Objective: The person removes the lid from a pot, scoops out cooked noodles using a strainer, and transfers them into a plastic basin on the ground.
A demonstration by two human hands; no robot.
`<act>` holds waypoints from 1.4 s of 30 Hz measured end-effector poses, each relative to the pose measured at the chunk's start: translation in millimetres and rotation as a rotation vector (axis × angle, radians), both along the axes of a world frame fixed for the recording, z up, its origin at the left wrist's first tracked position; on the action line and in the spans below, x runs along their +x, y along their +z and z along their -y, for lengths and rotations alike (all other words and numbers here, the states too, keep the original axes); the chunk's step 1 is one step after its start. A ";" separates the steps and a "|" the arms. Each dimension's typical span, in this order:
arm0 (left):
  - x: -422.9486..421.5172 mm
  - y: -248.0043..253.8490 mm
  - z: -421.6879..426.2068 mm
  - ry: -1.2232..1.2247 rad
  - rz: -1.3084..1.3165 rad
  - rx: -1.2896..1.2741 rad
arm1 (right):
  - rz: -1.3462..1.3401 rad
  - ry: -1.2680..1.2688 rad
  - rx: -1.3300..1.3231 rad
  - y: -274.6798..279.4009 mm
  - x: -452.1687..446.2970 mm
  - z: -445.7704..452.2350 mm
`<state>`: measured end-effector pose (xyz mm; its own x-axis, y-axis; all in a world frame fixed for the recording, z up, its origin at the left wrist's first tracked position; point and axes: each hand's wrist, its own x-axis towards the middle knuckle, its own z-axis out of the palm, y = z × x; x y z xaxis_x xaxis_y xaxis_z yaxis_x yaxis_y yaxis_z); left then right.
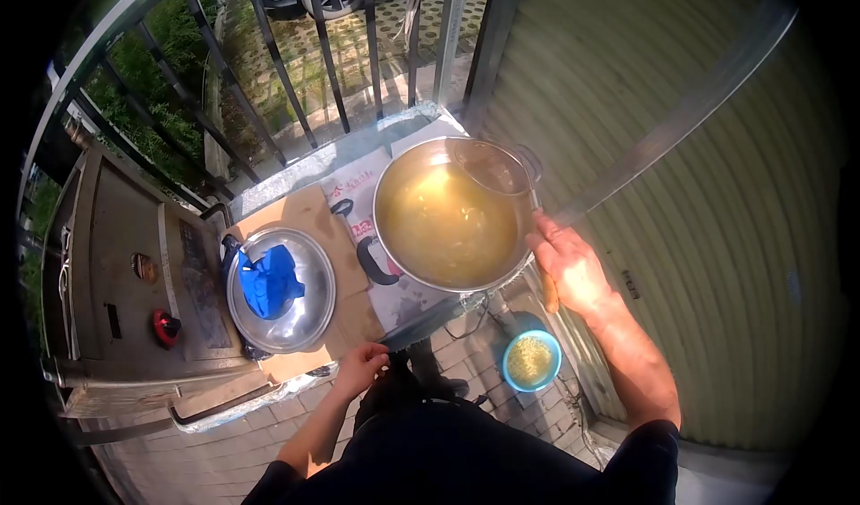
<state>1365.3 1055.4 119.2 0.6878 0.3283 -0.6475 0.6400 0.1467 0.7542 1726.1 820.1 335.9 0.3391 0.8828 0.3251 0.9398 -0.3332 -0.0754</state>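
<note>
Gripping a scoop (488, 166) with the right hand (566, 259), clamped on its wooden handle (549, 292) beside the right rim of the pot (417, 160). Tilting the scoop's round head over the far right part of the pot; cannot tell whether touching the liquid (448, 236), nor whether mesh or solid. Holding the left hand (363, 371) at the near edge of the tabletop (309, 169), with fingers bent inward; cannot tell whether pressed together or apart.

Can see yellowish liquid inside the wide metal pot, on the right part of the tabletop. Can make out a dark curved piece (374, 265) just beside the pot, on the left. Farther left, can see a round metal dish (305, 303) on cardboard (351, 277), with a crumpled blue bundle (270, 281) on it. At the far left, can see a metal cabinet (116, 263) with a red knob (166, 327). Near right, can see a blue bowl (528, 387) of yellow bits (528, 360), low on the paving (215, 442). Beyond the far side, can see a railing (330, 57).
</note>
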 end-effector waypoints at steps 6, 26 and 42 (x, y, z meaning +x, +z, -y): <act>82.5 71.8 -62.9 0.315 0.198 -0.068 | -0.111 0.083 -0.120 2.7 17.6 -4.2; 128.7 101.0 -93.1 0.313 0.295 -0.065 | -1.470 -0.566 0.692 -12.1 -39.1 -24.2; 129.1 102.9 -93.7 0.350 0.359 -0.123 | -0.104 -0.219 0.072 -21.9 -42.4 -51.9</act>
